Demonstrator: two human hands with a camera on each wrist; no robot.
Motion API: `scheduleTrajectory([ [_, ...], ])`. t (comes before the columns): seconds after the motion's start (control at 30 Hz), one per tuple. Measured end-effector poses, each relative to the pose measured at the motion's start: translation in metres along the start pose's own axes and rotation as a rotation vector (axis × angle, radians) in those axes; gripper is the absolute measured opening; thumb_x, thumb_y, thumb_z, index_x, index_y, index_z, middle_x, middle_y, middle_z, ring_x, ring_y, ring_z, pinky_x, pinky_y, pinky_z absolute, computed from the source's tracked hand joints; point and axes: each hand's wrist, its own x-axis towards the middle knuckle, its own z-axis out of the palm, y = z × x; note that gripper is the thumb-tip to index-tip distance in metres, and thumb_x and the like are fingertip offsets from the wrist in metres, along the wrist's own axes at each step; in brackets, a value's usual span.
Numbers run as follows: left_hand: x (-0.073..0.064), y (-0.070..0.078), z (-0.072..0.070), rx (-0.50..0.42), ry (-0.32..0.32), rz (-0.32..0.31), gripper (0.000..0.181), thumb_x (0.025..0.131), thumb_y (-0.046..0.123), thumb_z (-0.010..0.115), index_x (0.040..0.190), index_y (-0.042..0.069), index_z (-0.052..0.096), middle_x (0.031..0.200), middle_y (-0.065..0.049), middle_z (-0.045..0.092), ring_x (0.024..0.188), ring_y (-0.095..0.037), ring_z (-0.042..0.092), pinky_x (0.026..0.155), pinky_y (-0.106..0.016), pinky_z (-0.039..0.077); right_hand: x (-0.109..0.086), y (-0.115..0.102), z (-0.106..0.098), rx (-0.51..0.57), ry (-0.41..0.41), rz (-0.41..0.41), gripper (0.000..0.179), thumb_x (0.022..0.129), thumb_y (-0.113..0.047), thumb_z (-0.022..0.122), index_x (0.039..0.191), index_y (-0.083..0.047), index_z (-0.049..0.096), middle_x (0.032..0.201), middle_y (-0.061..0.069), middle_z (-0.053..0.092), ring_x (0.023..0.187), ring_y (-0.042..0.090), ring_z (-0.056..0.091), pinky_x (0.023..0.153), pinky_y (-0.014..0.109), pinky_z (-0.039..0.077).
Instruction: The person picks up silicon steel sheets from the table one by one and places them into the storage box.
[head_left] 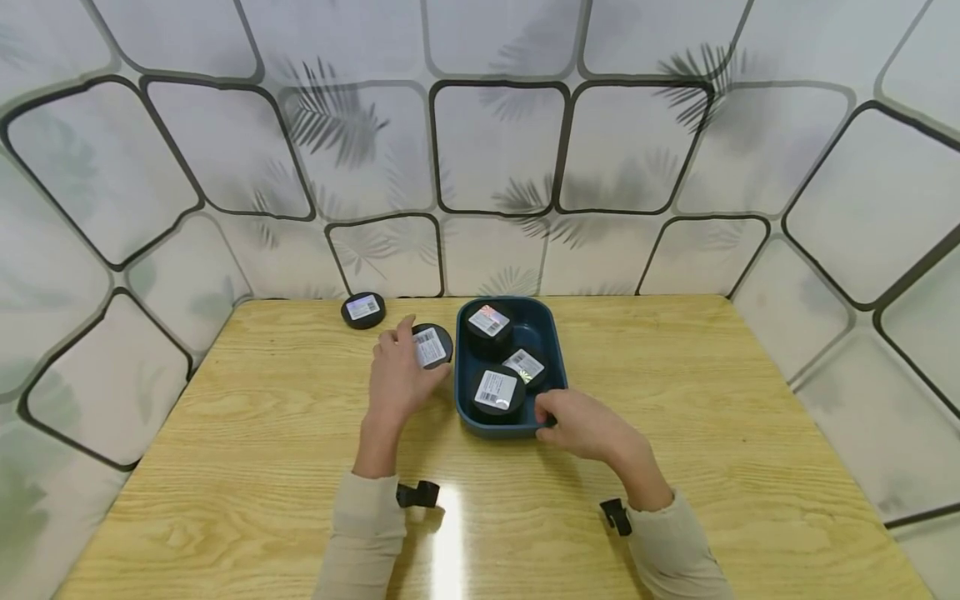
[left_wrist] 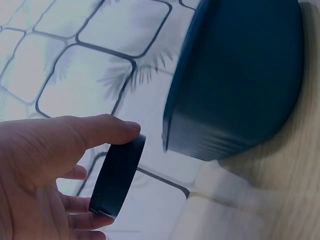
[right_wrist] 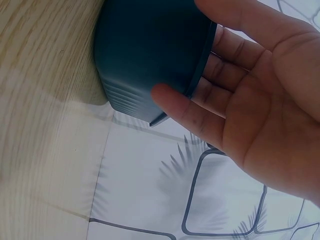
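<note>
My left hand (head_left: 401,371) holds a round black disc (head_left: 431,347) with a white barcode label on top, just left of a dark blue plastic bin (head_left: 555,350). In the left wrist view the thumb lies on one edge of the disc (left_wrist: 117,177) and fingers on the opposite edge. At the bin's near right corner, my right hand (head_left: 585,423) grips the rim. The right wrist view shows some fingers over the rim and one along the bin's outer wall (right_wrist: 150,50). Inside the bin lie three black labelled discs (head_left: 497,390), one partly covered by another.
Another black labelled disc (head_left: 363,310) lies on the wooden table (head_left: 285,417) near its back edge, left of my left hand. A patterned wall covering (head_left: 495,150) rises right behind the table and along both sides.
</note>
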Motion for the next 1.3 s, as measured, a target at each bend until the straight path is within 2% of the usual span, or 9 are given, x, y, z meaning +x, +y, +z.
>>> scheduleTrajectory([
  [0.17, -0.006, 0.019, -0.004, -0.06, 0.001, 0.053, 0.094, 0.077, 0.034, 0.084, 0.151, 0.01, 0.032, 0.136, -0.027, 0.041, 0.116, -0.041, 0.047, 0.093, -0.055, 0.047, 0.0, -0.001, 0.0, 0.009, -0.006, -0.001, 0.015, 0.087, -0.01, 0.073, 0.082, -0.015, 0.059, 0.077, -0.006, 0.055, 0.07, 0.012, 0.05, 0.065, 0.03, 0.044],
  [0.37, -0.015, 0.043, 0.002, -0.094, -0.013, 0.202, 0.092, 0.077, 0.032, 0.086, 0.15, 0.009, 0.036, 0.134, -0.025, 0.042, 0.116, -0.039, 0.047, 0.093, -0.052, 0.048, 0.001, 0.0, -0.001, -0.002, -0.003, -0.007, 0.015, 0.087, -0.01, 0.073, 0.082, -0.015, 0.06, 0.077, -0.007, 0.056, 0.07, 0.011, 0.05, 0.066, 0.03, 0.045],
  [0.57, -0.023, 0.062, 0.016, -0.029, -0.035, 0.364, 0.09, 0.076, 0.031, 0.087, 0.147, 0.008, 0.037, 0.127, -0.023, 0.047, 0.109, -0.039, 0.051, 0.09, -0.049, 0.049, 0.0, 0.0, -0.001, -0.001, -0.008, -0.011, 0.014, 0.088, -0.011, 0.074, 0.084, -0.014, 0.061, 0.077, -0.006, 0.057, 0.068, 0.01, 0.05, 0.065, 0.029, 0.045],
  [0.67, -0.025, 0.066, 0.024, 0.026, -0.036, 0.419, 0.088, 0.077, 0.033, 0.086, 0.146, 0.007, 0.039, 0.127, -0.024, 0.048, 0.11, -0.04, 0.052, 0.091, -0.048, 0.049, 0.0, 0.0, -0.001, 0.005, -0.013, -0.014, 0.014, 0.088, -0.01, 0.073, 0.084, -0.013, 0.061, 0.076, -0.006, 0.057, 0.067, 0.01, 0.05, 0.064, 0.028, 0.045],
  [0.77, -0.027, 0.069, 0.029, 0.064, -0.051, 0.441, 0.087, 0.079, 0.035, 0.085, 0.147, 0.007, 0.039, 0.129, -0.023, 0.048, 0.111, -0.039, 0.052, 0.091, -0.047, 0.049, 0.0, 0.0, -0.001, 0.005, -0.015, -0.026, 0.013, 0.088, -0.009, 0.073, 0.084, -0.012, 0.061, 0.076, -0.006, 0.057, 0.067, 0.01, 0.05, 0.063, 0.028, 0.045],
  [1.1, -0.029, 0.075, 0.042, 0.166, -0.126, 0.445, 0.081, 0.084, 0.038, 0.08, 0.148, 0.01, 0.039, 0.137, -0.024, 0.045, 0.116, -0.039, 0.052, 0.093, -0.048, 0.049, 0.001, 0.002, -0.001, 0.0, -0.007, -0.068, 0.014, 0.088, -0.009, 0.073, 0.084, -0.012, 0.06, 0.075, -0.006, 0.056, 0.065, 0.008, 0.048, 0.062, 0.026, 0.043],
  [1.3, -0.027, 0.075, 0.051, 0.176, -0.148, 0.463, 0.078, 0.086, 0.039, 0.077, 0.147, 0.01, 0.039, 0.138, -0.025, 0.044, 0.117, -0.04, 0.051, 0.094, -0.048, 0.049, 0.001, 0.003, -0.001, -0.006, -0.01, -0.072, 0.013, 0.088, -0.008, 0.073, 0.085, -0.012, 0.06, 0.076, -0.006, 0.057, 0.065, 0.008, 0.049, 0.063, 0.025, 0.043],
])
